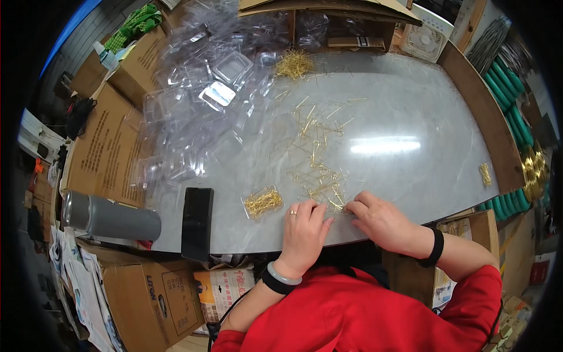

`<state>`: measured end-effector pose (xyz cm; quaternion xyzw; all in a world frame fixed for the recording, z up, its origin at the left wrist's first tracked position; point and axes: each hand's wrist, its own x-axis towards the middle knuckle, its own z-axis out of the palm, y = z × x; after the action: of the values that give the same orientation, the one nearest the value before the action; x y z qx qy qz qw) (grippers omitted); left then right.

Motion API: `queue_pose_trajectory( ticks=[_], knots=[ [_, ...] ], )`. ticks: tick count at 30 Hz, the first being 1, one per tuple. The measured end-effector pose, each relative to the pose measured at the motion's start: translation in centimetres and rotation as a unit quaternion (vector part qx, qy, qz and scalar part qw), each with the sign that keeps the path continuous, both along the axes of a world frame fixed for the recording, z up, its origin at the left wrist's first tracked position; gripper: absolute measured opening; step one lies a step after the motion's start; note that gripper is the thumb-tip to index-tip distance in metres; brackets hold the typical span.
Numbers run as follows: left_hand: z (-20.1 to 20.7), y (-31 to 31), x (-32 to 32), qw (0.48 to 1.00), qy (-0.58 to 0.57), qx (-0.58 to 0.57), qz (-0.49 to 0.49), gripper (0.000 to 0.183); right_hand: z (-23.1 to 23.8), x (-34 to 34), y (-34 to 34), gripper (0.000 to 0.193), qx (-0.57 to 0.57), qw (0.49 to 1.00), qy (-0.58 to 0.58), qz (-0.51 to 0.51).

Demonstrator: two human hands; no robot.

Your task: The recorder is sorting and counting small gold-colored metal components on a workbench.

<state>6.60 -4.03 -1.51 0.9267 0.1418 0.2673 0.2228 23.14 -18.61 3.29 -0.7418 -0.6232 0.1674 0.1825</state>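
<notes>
Thin gold wire hooks (316,176) lie loosely scattered in a strip down the middle of the grey table. At the near end of that strip, my right hand (384,224) is closed, its thumb and fingertips pinching at a gold wire hook (339,206). Beside it, my left hand (305,230) rests low over the tabletop with fingers curled together; whatever they hold is hidden under them. Just left of my left hand sits a neat bundle of gold hooks (263,202). A denser tangled pile of gold wire (294,64) stands at the far side.
Clear plastic blister shells (199,105) heap over the table's left and back. A black phone (197,223) and a grey metal bottle (111,216) lie near the left front edge. A small gold bundle (485,175) is at the right, by a wooden side board (478,111); a white fan (426,36) stands behind.
</notes>
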Motion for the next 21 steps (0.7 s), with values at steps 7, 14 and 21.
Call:
queue_pose_trajectory(
  ticks=[7, 14, 21],
  knots=[
    [0.2, -0.2, -0.2, 1.0, -0.025, 0.0, -0.013, 0.047, 1.1, 2.2, 0.1, 0.045, 0.072, 0.995, -0.064, 0.034],
    [0.1, -0.1, -0.4, 0.999, -0.025, -0.008, -0.029, 0.053, -0.2, 2.6, 1.1, 0.041, 0.031, 0.995, -0.016, 0.089],
    [-0.1, 0.1, -0.6, 0.999, -0.035, -0.015, -0.015, 0.042, -0.5, 2.8, 4.7, 0.021, 0.074, 0.99, 0.104, 0.052]
  ],
)
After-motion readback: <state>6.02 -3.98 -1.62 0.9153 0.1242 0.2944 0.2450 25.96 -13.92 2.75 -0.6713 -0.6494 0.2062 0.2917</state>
